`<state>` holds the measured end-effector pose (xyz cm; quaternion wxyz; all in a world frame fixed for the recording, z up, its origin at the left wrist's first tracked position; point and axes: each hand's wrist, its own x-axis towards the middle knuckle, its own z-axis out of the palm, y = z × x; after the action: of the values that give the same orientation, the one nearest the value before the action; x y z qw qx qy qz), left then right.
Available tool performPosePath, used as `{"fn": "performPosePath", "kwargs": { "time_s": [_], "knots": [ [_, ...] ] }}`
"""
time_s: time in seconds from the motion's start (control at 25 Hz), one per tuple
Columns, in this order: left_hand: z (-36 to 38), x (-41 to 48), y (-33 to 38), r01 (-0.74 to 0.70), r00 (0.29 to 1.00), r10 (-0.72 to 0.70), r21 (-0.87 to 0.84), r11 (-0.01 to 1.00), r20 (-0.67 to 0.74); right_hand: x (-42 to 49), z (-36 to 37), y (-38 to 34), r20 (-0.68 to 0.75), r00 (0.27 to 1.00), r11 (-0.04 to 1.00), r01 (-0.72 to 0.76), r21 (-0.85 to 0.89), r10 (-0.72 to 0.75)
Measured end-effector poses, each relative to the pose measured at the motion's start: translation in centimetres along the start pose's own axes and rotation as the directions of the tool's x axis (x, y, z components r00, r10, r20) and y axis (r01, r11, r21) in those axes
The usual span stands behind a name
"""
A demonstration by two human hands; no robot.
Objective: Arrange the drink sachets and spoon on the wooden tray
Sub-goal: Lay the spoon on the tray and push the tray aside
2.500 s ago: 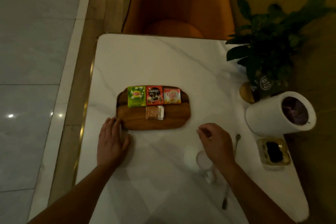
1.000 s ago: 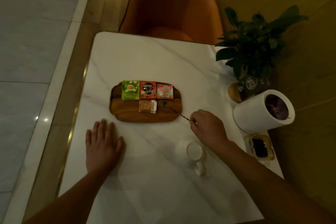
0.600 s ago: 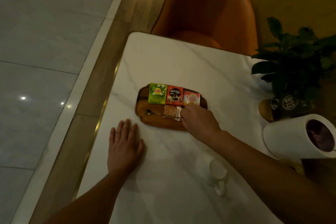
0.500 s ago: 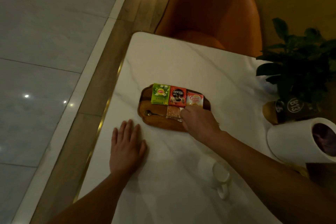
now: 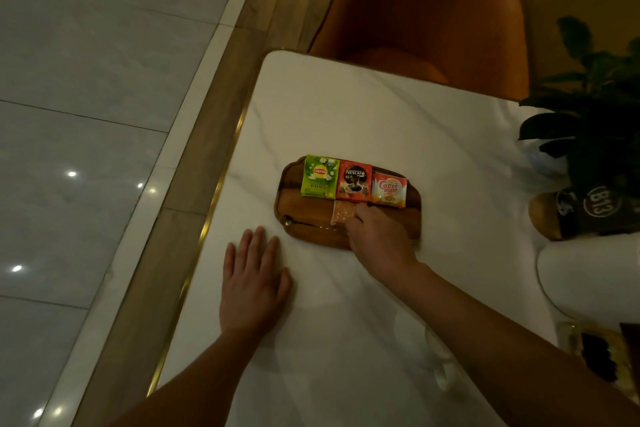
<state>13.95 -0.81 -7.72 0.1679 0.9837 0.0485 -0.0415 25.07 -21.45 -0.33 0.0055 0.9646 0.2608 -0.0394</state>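
Spoon (image 5: 300, 222) lying on tray (image 5: 408, 215), handle running under right hand (image 5: 375, 236); grip there hidden, cannot tell. Left hand (image 5: 254, 282) resting flat, released, on counter (image 5: 346, 121). Spoon thin, stiff, likely slippery: pinching mid-handle. Sachets (image 5: 353, 181) light, floppy: lifting by edges.

Dim, warm-toned view; ceiling lights glint off the floor tiles (image 5: 69, 184), edges bowed.

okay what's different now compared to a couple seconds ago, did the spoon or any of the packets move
The spoon moved: it lay on the table right of the cup, and the right hand carried it onto the wooden tray, where it now lies along the near side, bowl to the left. That hand now rests over its handle end. The three packets in the back row, the small packet and the flat left hand stayed put.
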Motion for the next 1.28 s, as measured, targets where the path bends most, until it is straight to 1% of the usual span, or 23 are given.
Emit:
{"fn": "performPosePath", "kwargs": {
  "time_s": [0.08, 0.12, 0.2, 0.24, 0.36, 0.44, 0.48, 0.56, 0.6, 0.64, 0.72, 0.8, 0.88, 0.92, 1.0, 1.12, 1.2, 1.28],
  "knots": [
    [0.0, 0.0, -0.1, 0.004, 1.0, -0.004, -0.002, 1.0, 0.001, 0.1, 0.4, -0.2, -0.036, 0.999, 0.999, 0.005, 0.037, -0.003],
    [0.0, -0.1, 0.0, 0.006, 1.0, -0.006, 0.001, 1.0, 0.003, 0.2, 0.6, -0.2, -0.052, 0.998, 0.995, -0.021, 0.099, 0.027],
    [0.1, -0.1, 0.0, 0.004, 1.0, -0.004, 0.009, 1.0, 0.005, 0.4, 0.7, -0.2, -0.058, 0.986, 0.949, -0.135, 0.285, 0.157],
    [0.2, -0.1, -0.1, 0.002, 1.0, -0.002, 0.01, 1.0, 0.003, 0.4, 0.9, -0.2, -0.054, 0.976, 0.919, -0.177, 0.351, 0.209],
    [0.5, -0.1, -0.3, -0.01, 1.0, 0.01, 0.009, 1.0, -0.008, 0.4, 1.4, -0.4, -0.021, 0.953, 0.838, -0.256, 0.481, 0.303],
    [0.5, -0.1, -0.4, -0.01, 1.0, 0.01, 0.012, 1.0, -0.016, 0.6, 1.5, -0.3, 0.042, 0.952, 0.825, -0.284, 0.488, 0.303],
    [0.6, -0.1, -0.3, -0.011, 1.0, 0.011, 0.012, 1.0, -0.021, 0.6, 1.6, -0.1, 0.067, 0.964, 0.864, -0.261, 0.432, 0.257],
    [0.5, 0.0, -0.2, -0.011, 1.0, 0.011, 0.012, 1.0, -0.024, 0.3, 1.7, 0.1, 0.043, 0.99, 0.959, -0.143, 0.244, 0.136],
    [0.5, 0.0, -0.2, -0.009, 1.0, 0.009, 0.012, 1.0, -0.023, 0.0, 1.7, 0.1, 0.003, 0.995, 0.98, -0.096, 0.176, 0.097],
    [0.4, 0.0, -0.2, -0.007, 1.0, 0.007, 0.013, 1.0, -0.023, -0.2, 1.6, 0.1, -0.023, 0.996, 0.984, -0.082, 0.158, 0.086],
    [0.4, 0.0, -0.1, -0.008, 1.0, 0.008, 0.013, 1.0, -0.03, -0.3, 1.6, 0.1, -0.049, 0.996, 0.98, -0.067, 0.186, 0.078],
    [0.5, 0.0, -0.2, -0.013, 0.999, 0.013, 0.012, 1.0, -0.04, -0.4, 1.8, 0.2, -0.025, 0.991, 0.955, -0.12, 0.271, 0.132],
    [0.6, 0.0, -0.3, -0.016, 0.999, 0.017, 0.014, 1.0, -0.046, -0.5, 2.0, 0.8, 0.043, 0.972, 0.893, -0.23, 0.387, 0.232],
    [0.6, 0.0, -0.3, -0.017, 0.999, 0.018, 0.013, 1.0, -0.048, -0.8, 2.0, 1.1, 0.052, 0.968, 0.875, -0.243, 0.419, 0.244],
    [0.7, 0.0, -0.3, -0.021, 0.999, 0.021, 0.016, 1.0, -0.049, -1.5, 2.0, 1.5, 0.014, 0.962, 0.842, -0.247, 0.48, 0.274],
    [0.8, 0.0, -0.4, -0.022, 0.999, 0.023, 0.016, 1.0, -0.048, -1.7, 1.6, 2.0, 0.049, 0.937, 0.752, -0.309, 0.582, 0.347],
    [1.0, 0.0, -0.6, -0.022, 0.999, 0.023, 0.015, 1.0, -0.048, -2.0, 1.3, 2.4, 0.071, 0.935, 0.741, -0.32, 0.59, 0.347],
    [1.1, 0.0, -0.7, -0.025, 0.998, 0.026, 0.02, 0.999, -0.05, -3.1, 1.0, 3.5, 0.073, 0.935, 0.771, -0.33, 0.545, 0.348]
  ]
}}
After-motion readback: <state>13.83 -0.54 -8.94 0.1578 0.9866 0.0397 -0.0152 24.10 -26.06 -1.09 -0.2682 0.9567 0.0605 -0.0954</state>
